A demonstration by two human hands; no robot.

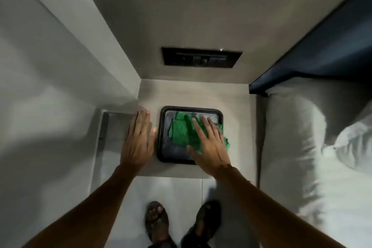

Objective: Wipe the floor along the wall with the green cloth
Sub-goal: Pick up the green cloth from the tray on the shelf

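Beige bedside top [181, 91] holds square black tray [161, 137], crumpled green cloth [181, 133].

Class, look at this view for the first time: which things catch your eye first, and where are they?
The green cloth stands out, lying in a black tray on the bedside surface, with the right hand flat on it. The left hand rests flat beside the tray. A white pillow fills the right.
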